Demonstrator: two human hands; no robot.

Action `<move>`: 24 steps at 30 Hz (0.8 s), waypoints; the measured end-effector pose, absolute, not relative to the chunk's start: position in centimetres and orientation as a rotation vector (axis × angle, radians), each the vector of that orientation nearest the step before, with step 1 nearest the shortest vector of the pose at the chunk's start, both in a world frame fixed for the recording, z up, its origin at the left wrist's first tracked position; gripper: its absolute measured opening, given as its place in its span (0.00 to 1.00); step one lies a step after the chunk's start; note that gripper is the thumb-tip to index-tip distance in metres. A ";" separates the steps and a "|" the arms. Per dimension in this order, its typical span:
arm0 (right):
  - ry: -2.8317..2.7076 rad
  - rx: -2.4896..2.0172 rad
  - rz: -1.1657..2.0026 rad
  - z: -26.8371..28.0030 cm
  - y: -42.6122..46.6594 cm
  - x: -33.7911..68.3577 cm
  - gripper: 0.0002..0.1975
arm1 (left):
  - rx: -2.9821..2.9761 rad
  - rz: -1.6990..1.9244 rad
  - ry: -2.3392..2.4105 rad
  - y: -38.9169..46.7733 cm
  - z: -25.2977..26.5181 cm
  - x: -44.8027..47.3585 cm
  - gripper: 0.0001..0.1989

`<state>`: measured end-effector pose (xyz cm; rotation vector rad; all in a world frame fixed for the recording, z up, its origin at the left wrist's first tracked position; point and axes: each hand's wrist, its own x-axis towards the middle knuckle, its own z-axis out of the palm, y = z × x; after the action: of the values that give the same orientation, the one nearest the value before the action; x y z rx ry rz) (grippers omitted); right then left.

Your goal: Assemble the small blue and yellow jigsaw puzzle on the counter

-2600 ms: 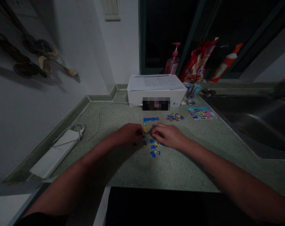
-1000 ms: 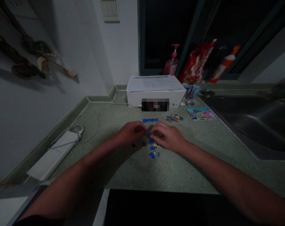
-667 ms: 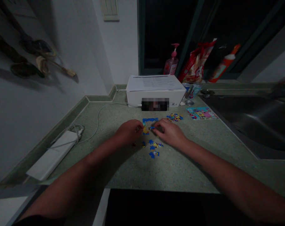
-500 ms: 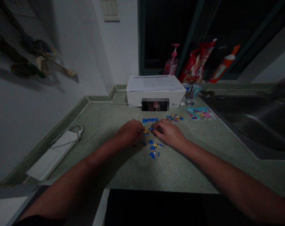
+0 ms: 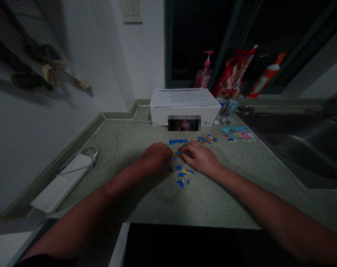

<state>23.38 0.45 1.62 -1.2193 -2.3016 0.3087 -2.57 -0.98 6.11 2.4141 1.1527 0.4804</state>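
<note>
A partly joined jigsaw puzzle lies on the countertop, with a blue strip along its far side and pieces running down its left. My left hand is closed at its lower left corner, the fingertips on the yellow-and-blue pieces there. From the right, my right hand pinches a small blue puzzle piece close against that corner. Whether the two parts interlock is too small to tell. Nearer to me lie loose puzzle pieces, blue and yellow. A pile of puzzle pieces sits beyond my right hand.
Behind the puzzle stands a white box with papers on top and a phone leaning on its front. A colourful picture card lies beside the sink. At left rests a white power strip with a cable.
My right hand's blue piece has come slightly nearer the puzzle's lower left corner. My left hand has shifted a little to the right. The view has moved slightly.
</note>
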 end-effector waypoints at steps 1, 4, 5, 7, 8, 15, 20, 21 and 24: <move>-2.299 -1.194 0.318 1.8 0.3 23.3 0.04 | 2.385 0.507 1.179 -1.0 6.0 -2.6 0.09; -2.302 -1.103 0.348 2.5 -0.2 23.1 0.05 | 2.223 0.603 1.254 -1.1 5.8 -2.4 0.09; -2.309 -1.079 0.359 2.6 -0.4 23.1 0.05 | 2.158 0.626 1.252 -1.2 5.8 -2.3 0.10; -2.329 -1.045 0.376 2.8 -0.7 23.0 0.06 | 2.051 0.655 1.206 -1.3 5.9 -2.1 0.09; -2.337 -1.033 0.382 2.9 -0.8 23.0 0.07 | 2.018 0.666 1.175 -1.4 5.9 -2.0 0.09; -2.339 -0.953 0.384 3.0 -1.0 23.0 0.09 | 1.937 0.700 1.098 -1.1 5.5 -1.9 0.03; -2.322 -1.026 0.351 3.1 -0.9 23.0 0.06 | 1.933 0.695 1.045 -1.0 5.1 -2.0 0.10; -2.314 -1.025 0.338 3.1 -0.9 23.0 0.05 | 1.940 0.698 1.050 -1.0 5.1 -2.0 0.11; -2.289 -1.024 0.322 3.2 -0.8 23.0 0.06 | 1.945 0.741 1.119 -0.9 5.5 -2.1 0.09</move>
<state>23.03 -0.78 3.19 -1.0239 -2.2890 0.3216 -2.06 -0.87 5.54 1.9449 1.1186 0.7407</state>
